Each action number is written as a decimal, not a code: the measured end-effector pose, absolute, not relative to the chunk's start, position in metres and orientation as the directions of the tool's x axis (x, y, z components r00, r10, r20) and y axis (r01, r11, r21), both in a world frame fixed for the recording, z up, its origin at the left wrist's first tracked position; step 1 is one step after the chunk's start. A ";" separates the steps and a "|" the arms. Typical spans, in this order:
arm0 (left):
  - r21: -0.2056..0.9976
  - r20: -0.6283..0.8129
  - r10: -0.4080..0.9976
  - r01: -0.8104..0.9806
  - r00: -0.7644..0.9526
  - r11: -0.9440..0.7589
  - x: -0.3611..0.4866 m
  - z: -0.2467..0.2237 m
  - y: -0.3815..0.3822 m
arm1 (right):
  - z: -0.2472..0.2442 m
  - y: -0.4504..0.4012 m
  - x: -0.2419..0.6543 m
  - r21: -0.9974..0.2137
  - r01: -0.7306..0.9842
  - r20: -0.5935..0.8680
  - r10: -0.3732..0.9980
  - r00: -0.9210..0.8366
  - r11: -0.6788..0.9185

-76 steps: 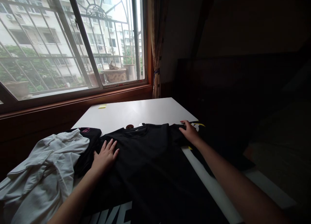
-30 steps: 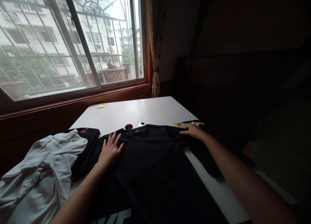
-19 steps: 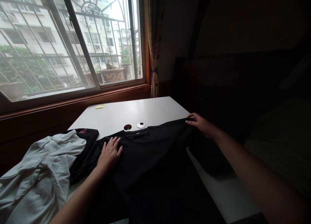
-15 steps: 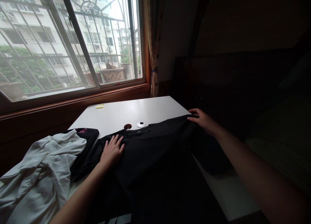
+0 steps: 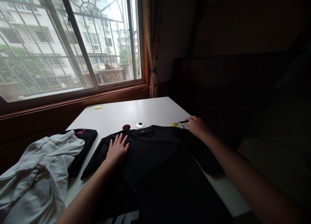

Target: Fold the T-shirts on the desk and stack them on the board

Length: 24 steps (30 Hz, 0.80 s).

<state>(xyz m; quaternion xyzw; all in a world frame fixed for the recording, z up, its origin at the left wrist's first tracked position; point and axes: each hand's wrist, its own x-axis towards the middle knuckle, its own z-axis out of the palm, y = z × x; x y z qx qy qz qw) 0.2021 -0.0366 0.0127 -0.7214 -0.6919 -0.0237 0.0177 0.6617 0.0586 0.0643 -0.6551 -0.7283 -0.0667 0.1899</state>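
A black T-shirt (image 5: 155, 159) lies spread on the white table (image 5: 155, 109), its neckline toward the far side and a pale print at the near edge. My left hand (image 5: 118, 149) rests flat on it just below the collar, fingers spread. At the shirt's right shoulder, my right hand (image 5: 198, 128) has its fingers curled and closed on the dark cloth; the fingertips are partly hidden. Beside those fingertips shows a yellow, black and white patterned patch (image 5: 179, 124); whether it is a sticker or a print is unclear.
To the left lies a crumpled white garment (image 5: 48, 162) over a black one with a pink mark (image 5: 91, 133). A round hole (image 5: 126, 127) and a silver disc (image 5: 140, 125) sit beyond the collar. A yellow paper (image 5: 98, 107) lies near the window (image 5: 73, 49).
The shirt's right shoulder has come down toward me, uncovering the patterned patch. My right hand has lowered slightly. My left hand has shifted a little right, and the left sleeve lies flatter.
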 end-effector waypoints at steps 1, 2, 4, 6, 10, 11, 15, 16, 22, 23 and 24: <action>0.008 0.055 0.998 0.999 0.042 -0.043 0.201 0.013 -0.036 | 0.060 0.056 0.651 -0.147 0.968 0.325 0.934 -0.147 0.203; 0.007 0.050 0.998 0.999 0.042 -0.042 0.199 0.014 -0.036 | 0.055 0.053 0.641 -0.150 0.960 0.300 0.936 -0.185 0.238; 0.004 0.042 0.998 0.999 0.038 -0.038 0.193 0.016 -0.036 | 0.047 0.049 0.629 -0.166 0.954 0.275 0.941 -0.197 0.249; -0.001 0.036 0.999 0.999 0.033 -0.033 0.187 0.017 -0.036 | 0.042 0.047 0.627 -0.174 0.966 0.297 0.946 -0.134 0.191; -0.010 0.034 0.999 0.999 0.031 -0.030 0.175 0.019 -0.035 | 0.043 0.044 0.654 -0.268 0.963 0.323 0.939 0.115 -0.026; -0.010 0.033 0.999 1.000 0.029 -0.029 0.173 0.018 -0.035 | 0.044 0.042 0.663 -0.298 0.952 0.283 0.947 0.156 -0.068; -0.004 0.028 0.999 1.000 0.017 -0.016 0.169 0.018 -0.030 | 0.045 0.028 0.693 -0.525 0.836 -0.082 0.987 0.137 -0.160; -0.003 0.028 1.000 1.000 0.014 -0.014 0.169 0.017 -0.029 | 0.044 0.024 0.697 -0.592 0.787 -0.159 0.983 0.096 -0.173; -0.005 0.034 0.999 1.000 0.013 -0.013 0.170 0.017 -0.028 | 0.037 0.001 0.688 -0.682 0.718 -0.208 0.978 -0.008 -0.139; -0.006 0.034 0.999 1.000 0.013 -0.013 0.170 0.017 -0.029 | 0.036 -0.001 0.683 -0.678 0.718 -0.188 0.981 0.038 -0.158; -0.008 0.034 0.999 1.000 0.013 -0.013 0.170 0.017 -0.029 | 0.034 -0.003 0.678 -0.679 0.712 -0.169 0.982 0.082 -0.177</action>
